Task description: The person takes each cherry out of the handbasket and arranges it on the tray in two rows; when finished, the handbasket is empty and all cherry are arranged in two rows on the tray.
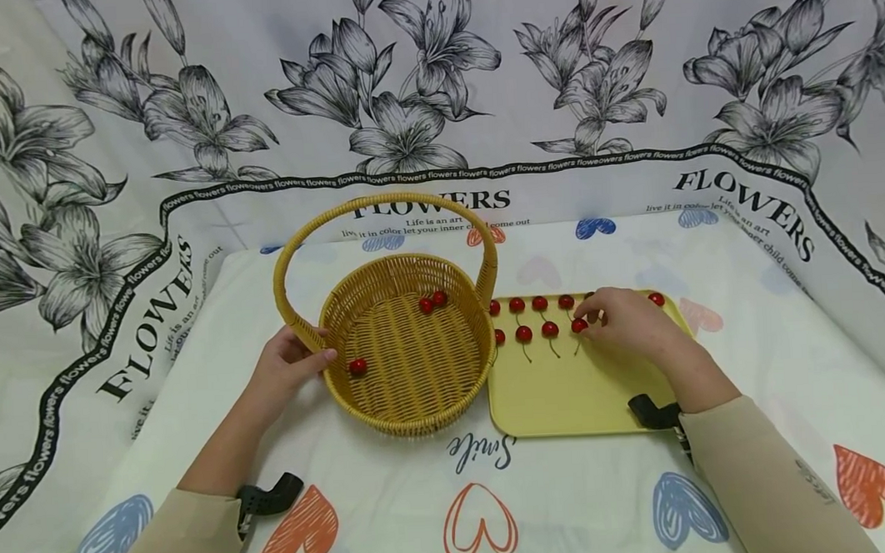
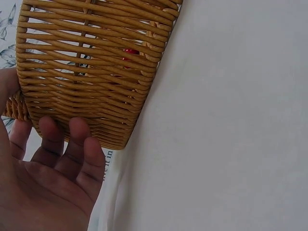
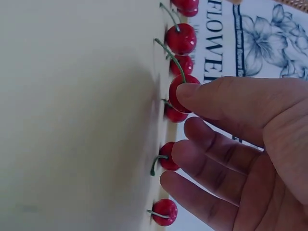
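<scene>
A round woven basket (image 1: 410,378) with a tall arched handle stands left of a yellow tray (image 1: 562,404). My left hand (image 1: 285,368) grips its left rim by the handle's base, thumb on top; in the left wrist view the other fingers (image 2: 79,139) curl beneath the wicker wall (image 2: 91,62). Three red cherries lie inside, one (image 1: 358,367) near that thumb. Over the tray, my right hand (image 1: 633,321) pinches a stemmed cherry (image 3: 179,96) between thumb and forefinger, at the end of the front row. Whether that cherry touches the tray I cannot tell.
Two rows of cherries line the tray's far half, among them one (image 1: 524,334) in front and one (image 1: 656,299) at the far right corner. My right hand hides part of the back row. A heart-printed cloth (image 1: 395,513) covers the table; a flower-printed curtain (image 1: 517,122) hangs behind.
</scene>
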Available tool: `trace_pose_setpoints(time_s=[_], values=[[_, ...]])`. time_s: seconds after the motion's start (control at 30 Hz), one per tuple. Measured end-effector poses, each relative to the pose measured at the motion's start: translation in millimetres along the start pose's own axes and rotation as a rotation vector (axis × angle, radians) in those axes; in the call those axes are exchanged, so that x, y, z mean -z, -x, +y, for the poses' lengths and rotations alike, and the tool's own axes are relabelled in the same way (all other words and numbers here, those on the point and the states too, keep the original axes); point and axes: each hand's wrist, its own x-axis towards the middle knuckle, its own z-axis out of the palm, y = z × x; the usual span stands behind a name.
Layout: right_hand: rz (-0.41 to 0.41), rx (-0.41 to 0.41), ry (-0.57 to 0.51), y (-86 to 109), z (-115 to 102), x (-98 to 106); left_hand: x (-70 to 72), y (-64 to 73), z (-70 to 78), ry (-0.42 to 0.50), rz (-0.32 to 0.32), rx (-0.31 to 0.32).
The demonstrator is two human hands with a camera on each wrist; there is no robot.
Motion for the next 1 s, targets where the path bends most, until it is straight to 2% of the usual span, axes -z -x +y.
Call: trace_pose_setpoints(time_s=[0.3,0.5,0.63,0.77,1.0], values=[[-0.014,-0.020,0.003,-4.4,6.8,-5.1,-0.5,0.4,-0.3,-0.010,0.017,0.030],[-0.010,-0.018,-0.003,-2.2,2.9,3.6,-0.4,-0.8,1.3,-0.007,0.015,0.029],[0.007,0.024,0.001,-0.8,-3.3,12.7,0.4,-2.1,2.1,-0.013,0.012,0.028],[0.069,0.070,-0.038,1.7,-17.0,19.2,0.4,-2.6,3.1,-0.020,0.008,0.029],[0.204,0.177,-0.214,8.2,-59.9,19.1,-2.0,-1.1,3.2,-0.034,0.006,0.046]])
